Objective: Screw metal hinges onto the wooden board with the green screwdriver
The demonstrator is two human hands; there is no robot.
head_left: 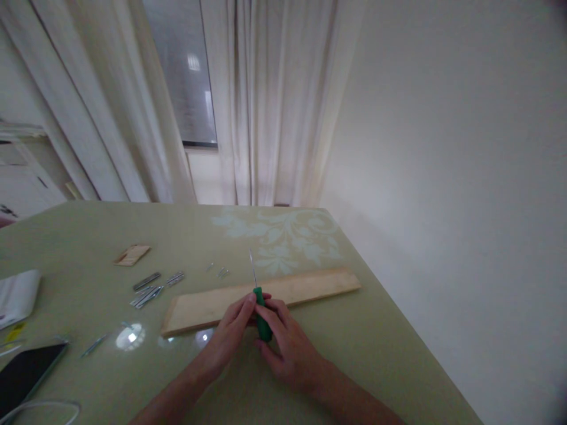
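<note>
A screwdriver (263, 326) with a green handle and a thin metal shaft points away from me, its tip up. My right hand (290, 348) is closed around the handle from the right. From the left, my left hand (233, 327) has its thumb and fingers pressed against the upper end of the same handle. Both hands are just over the near edge of a long wooden board (316, 286), which lies flat across the table and is partly hidden by them. Beyond the board lie a few small screws (222, 272).
Several metal pieces (148, 295), perhaps hinges or bits, lie left of the board. Farther back is a small wooden piece (132, 255). A thin pen-like item (94, 345), a phone (31, 378), a white cable (48, 404) and a white object (20, 295) occupy the left side. The wall (443, 206) borders the table (376, 366).
</note>
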